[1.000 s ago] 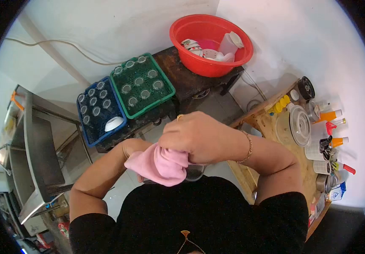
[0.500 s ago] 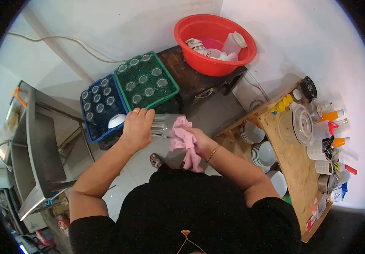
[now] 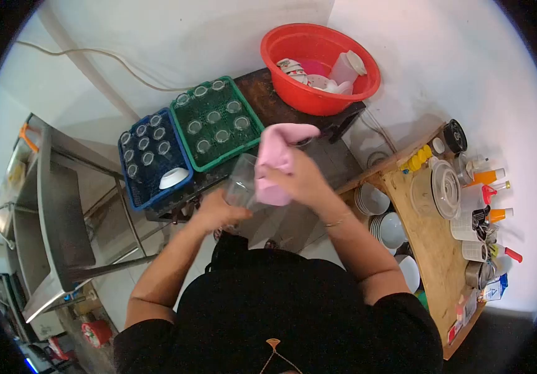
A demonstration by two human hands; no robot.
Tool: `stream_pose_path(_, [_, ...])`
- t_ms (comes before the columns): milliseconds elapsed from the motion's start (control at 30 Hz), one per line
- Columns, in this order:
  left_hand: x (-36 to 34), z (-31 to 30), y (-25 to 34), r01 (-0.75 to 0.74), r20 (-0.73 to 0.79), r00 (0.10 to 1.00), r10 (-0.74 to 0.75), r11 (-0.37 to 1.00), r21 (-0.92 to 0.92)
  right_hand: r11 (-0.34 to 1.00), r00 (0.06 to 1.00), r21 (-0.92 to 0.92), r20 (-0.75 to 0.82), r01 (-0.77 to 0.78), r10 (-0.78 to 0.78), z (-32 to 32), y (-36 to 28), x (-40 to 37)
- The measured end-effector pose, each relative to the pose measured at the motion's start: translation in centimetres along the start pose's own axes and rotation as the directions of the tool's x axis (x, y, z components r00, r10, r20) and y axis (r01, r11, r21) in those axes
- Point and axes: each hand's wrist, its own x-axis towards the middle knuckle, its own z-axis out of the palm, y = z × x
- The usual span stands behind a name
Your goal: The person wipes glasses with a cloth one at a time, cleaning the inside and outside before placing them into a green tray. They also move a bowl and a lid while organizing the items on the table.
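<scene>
Head view, centre: your left hand (image 3: 216, 213) curls round a glass (image 3: 241, 179), likely fragile, best held mid-wall; your right hand (image 3: 301, 179) clutches soft pink cloth (image 3: 273, 148).

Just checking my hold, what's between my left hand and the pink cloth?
The head view shows a clear glass between your left hand, which holds it, and the pink cloth.

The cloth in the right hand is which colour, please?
The cloth is pink, in the head view.
</scene>
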Motion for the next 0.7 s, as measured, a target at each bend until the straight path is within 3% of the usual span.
stream_pose_path(33, [0.3,1.0,-0.6,-0.105,-0.043,0.993,0.110,0.989,0.104,0.952,0.957,-0.124,-0.032,0.281,-0.287,1.9,0.9,0.9])
stream_pose_path(67, [0.5,1.4,-0.9,-0.203,-0.078,0.972,0.223,0.957,0.209,0.906,0.956,-0.340,-0.058,0.251,-0.286,3.4,-0.3,1.3])
stream_pose_path(100, [0.3,1.0,-0.6,-0.207,-0.077,0.971,0.227,0.956,0.208,0.819,0.953,-0.536,-0.081,0.204,-0.291,4.4,-1.4,1.5])
stream_pose_path(133, [0.1,0.4,-0.2,-0.118,0.036,0.992,0.118,0.993,-0.018,0.818,0.952,-0.537,-0.081,0.207,-0.294,4.6,-1.2,2.0])
stream_pose_path(167, [-0.1,-0.3,0.2,0.006,0.170,0.985,0.034,0.973,-0.229,0.966,0.982,-0.235,-0.128,0.105,-0.138,5.1,-0.8,2.7])
stream_pose_path(200, [-0.4,-1.2,0.0,0.016,0.186,0.981,0.052,0.939,-0.344,0.995,0.993,0.094,-0.119,-0.016,0.027,5.6,-0.2,3.5])
stream_pose_path(233, [-0.7,-2.5,-0.4,0.019,0.183,0.982,0.048,0.938,-0.347,0.995,0.993,0.096,-0.113,-0.018,0.029,5.8,0.8,4.2])
stream_pose_path(300, [-1.3,-5.3,-1.3,0.064,0.358,0.924,0.130,0.873,-0.483,0.918,0.969,0.381,-0.165,-0.111,0.185,5.7,4.5,5.3])
stream_pose_path(367, [-3.0,-7.7,0.9,0.033,0.316,0.941,0.126,0.891,-0.453,0.810,0.884,0.460,-0.106,-0.363,0.456,6.7,10.8,4.9])
stream_pose_path(433, [-3.4,-9.9,2.2,-0.015,0.263,0.950,0.170,0.862,-0.506,0.844,0.862,0.298,-0.109,-0.447,0.495,8.1,14.0,3.5])
stream_pose_path(467, [-2.9,-11.3,1.5,0.040,0.290,0.947,0.139,0.845,-0.534,0.843,0.864,0.299,-0.101,-0.447,0.494,8.6,13.4,3.0])
stream_pose_path(533, [-1.8,-13.9,0.2,0.030,0.272,0.952,0.139,0.844,-0.535,0.794,0.823,0.218,0.122,-0.567,0.554,8.6,11.5,2.3])
stream_pose_path(567, [-1.3,-14.9,-0.1,0.019,0.257,0.956,0.142,0.845,-0.535,0.792,0.821,0.219,0.114,-0.570,0.559,8.8,12.2,2.2])
stream_pose_path(633, [-0.8,-16.7,1.0,0.033,0.316,0.933,0.172,0.832,-0.553,0.847,0.842,-0.009,0.099,-0.532,0.530,9.9,15.0,2.1])
stream_pose_path(700, [0.8,-18.4,0.7,-0.088,0.084,0.988,0.130,0.917,-0.389,0.807,0.809,0.067,0.067,-0.587,0.584,10.4,16.5,2.4])
